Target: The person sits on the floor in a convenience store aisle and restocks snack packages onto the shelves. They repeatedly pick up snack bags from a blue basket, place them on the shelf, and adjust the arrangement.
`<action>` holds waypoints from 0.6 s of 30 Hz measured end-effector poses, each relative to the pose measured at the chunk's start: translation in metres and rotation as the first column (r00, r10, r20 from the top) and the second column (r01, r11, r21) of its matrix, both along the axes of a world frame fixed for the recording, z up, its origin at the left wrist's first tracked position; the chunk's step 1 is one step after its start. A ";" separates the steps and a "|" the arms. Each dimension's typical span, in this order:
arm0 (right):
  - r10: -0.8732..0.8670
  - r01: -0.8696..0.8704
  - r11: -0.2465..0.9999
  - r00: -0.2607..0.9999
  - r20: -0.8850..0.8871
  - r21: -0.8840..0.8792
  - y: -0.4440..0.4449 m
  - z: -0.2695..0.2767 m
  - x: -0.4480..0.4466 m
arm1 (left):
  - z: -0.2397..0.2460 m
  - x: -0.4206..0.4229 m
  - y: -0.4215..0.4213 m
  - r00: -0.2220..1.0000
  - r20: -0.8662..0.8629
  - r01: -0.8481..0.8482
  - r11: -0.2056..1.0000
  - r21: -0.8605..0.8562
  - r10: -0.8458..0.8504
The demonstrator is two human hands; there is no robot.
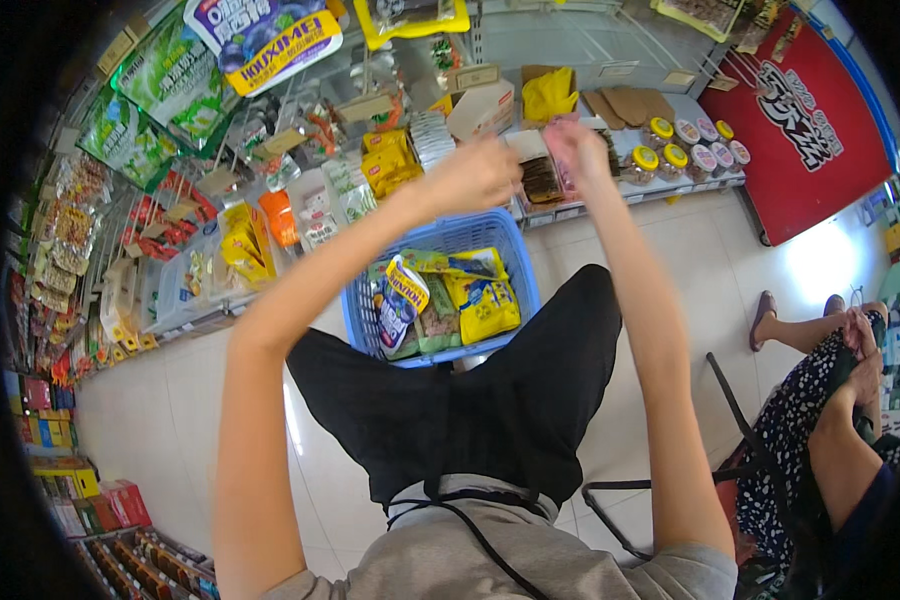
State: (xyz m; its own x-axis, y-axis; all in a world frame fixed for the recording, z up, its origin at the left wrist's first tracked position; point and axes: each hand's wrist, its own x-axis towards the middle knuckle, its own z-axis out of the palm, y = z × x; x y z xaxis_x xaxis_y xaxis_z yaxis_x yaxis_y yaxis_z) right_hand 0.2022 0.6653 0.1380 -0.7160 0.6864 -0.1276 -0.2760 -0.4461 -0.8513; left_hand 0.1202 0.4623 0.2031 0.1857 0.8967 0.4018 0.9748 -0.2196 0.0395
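Observation:
My right hand (583, 150) is at the bottom shelf, its fingers closed on the upper part of a pink packet (562, 161). That packet stands next to a box of dark brown packets (541, 180). Just to the left, my left hand (484, 171) hovers over the shelf front with fingers curled; blur hides whether it grips anything. Below both hands, a blue plastic basket (526, 277) rests between my knees. Inside it lie a purple blueberry snack bag (401, 304), yellow snack bags (487, 307) and a green-edged packet (439, 304).
Yellow-lidded jars (673, 157) stand on the shelf at right, before a red panel (817, 135). Large green snack bags (180, 75) hang at upper left. At right, a seated person (832, 420) is close to a black metal chair frame (750, 427). Boxes (82, 495) sit at lower left.

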 end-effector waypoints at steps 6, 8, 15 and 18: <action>0.326 -0.372 0.926 0.874 0.360 0.066 -0.125 -0.164 0.028 | -0.229 0.045 -0.092 0.719 0.423 -0.231 0.763 -0.603 0.551; 0.376 -0.631 0.699 0.725 0.578 0.337 -0.158 -0.213 0.030 | -0.308 0.061 -0.119 0.586 0.444 -0.231 0.664 -0.711 0.678; -0.119 -0.869 0.169 0.451 0.885 0.465 -0.204 -0.245 0.071 | -0.385 0.085 -0.139 -0.141 0.638 -0.212 0.606 -0.767 0.757; -0.025 -0.869 0.299 0.407 0.913 0.395 -0.181 -0.273 0.076 | -0.340 0.087 -0.111 -0.429 0.537 -0.073 0.565 -0.822 0.727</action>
